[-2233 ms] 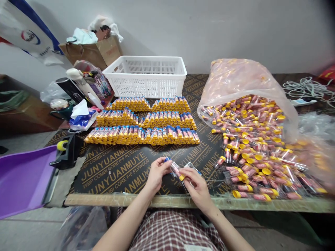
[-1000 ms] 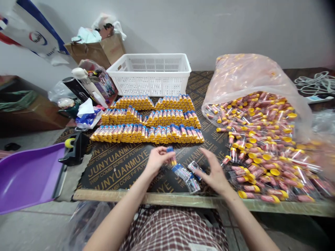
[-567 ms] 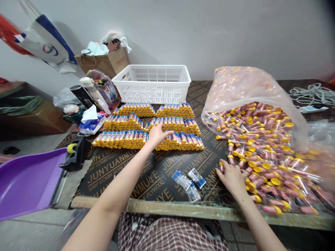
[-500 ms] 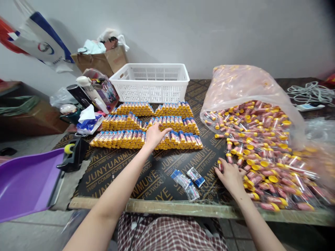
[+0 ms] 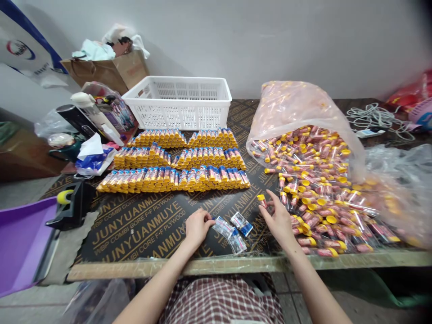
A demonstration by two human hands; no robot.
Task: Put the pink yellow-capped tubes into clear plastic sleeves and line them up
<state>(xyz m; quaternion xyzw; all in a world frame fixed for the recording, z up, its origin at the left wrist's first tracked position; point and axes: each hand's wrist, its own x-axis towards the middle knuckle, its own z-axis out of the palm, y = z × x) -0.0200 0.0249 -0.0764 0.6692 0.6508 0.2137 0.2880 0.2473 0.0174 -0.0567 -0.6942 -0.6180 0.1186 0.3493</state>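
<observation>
My left hand [image 5: 198, 228] is pinched at the left edge of some small flat blue-and-clear packets [image 5: 232, 234] on the dark table; what its fingertips hold is too small to tell. Between the thumb and fingers of my right hand [image 5: 278, 220] is a small yellow-capped tube [image 5: 262, 200]. To the right lies a heap of pink tubes with yellow caps [image 5: 320, 198], spilling from a large translucent bag [image 5: 297, 103]. Stacked rows of blue-labelled tubes with yellow ends [image 5: 175, 177] stand beyond my left hand.
A white plastic basket [image 5: 178, 110] sits behind the rows. At the left are bottles [image 5: 89, 112], a black tape dispenser [image 5: 76, 204] and a purple dustpan [image 5: 23, 243]. A white cable [image 5: 371, 117] lies at the back right.
My left hand has come back from the stacked rows to the packets. My right hand has moved left, away from the heap, with a tube. The view has shifted right.
</observation>
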